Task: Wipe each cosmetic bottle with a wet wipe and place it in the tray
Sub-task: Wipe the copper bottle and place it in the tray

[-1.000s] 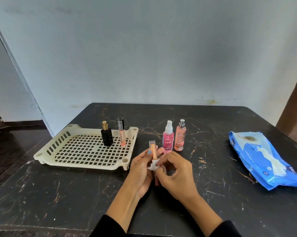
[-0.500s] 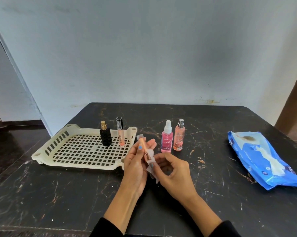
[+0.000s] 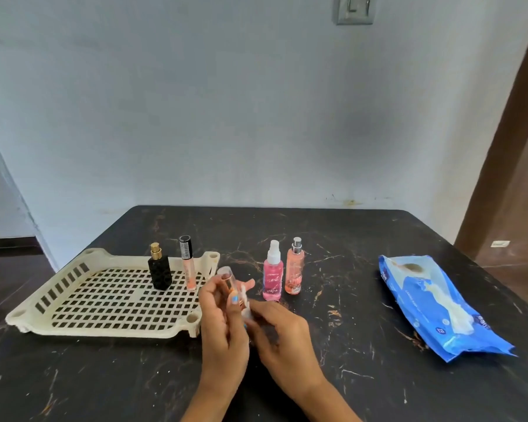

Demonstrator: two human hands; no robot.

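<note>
The left hand (image 3: 223,324) curls its fingers round a small peach tube with a clear cap (image 3: 230,283), holding it tilted with the cap toward the far left, just beside the near right corner of the cream slotted tray (image 3: 74,325). The right hand (image 3: 282,339) pinches a crumpled white wet wipe (image 3: 246,312) between thumb and fingertips and presses it against the lower end of the tube. Half a second ago the tube stood a little more upright and nearer the middle of the table; now it leans further toward the tray, and both hands have drifted slightly left. A second ago the cap pointed almost straight up.

Inside the tray, at its far right part, stand a black perfume bottle with a gold cap (image 3: 159,271) and, just right of it, a slim lip gloss tube with a black cap (image 3: 188,263); both are upright and in the same places as before. On the black marble-patterned table (image 3: 347,376), to the right of the tray, a pink spray bottle with a white nozzle (image 3: 272,272) and a peach spray bottle with a silver nozzle (image 3: 294,266) stand upright side by side, unmoved. Well apart on the right lies the blue wet-wipe pack (image 3: 439,306), a white wipe showing at its opening. The view now sits higher, and a wall switch plate (image 3: 354,9) has come into view at the top.
</note>
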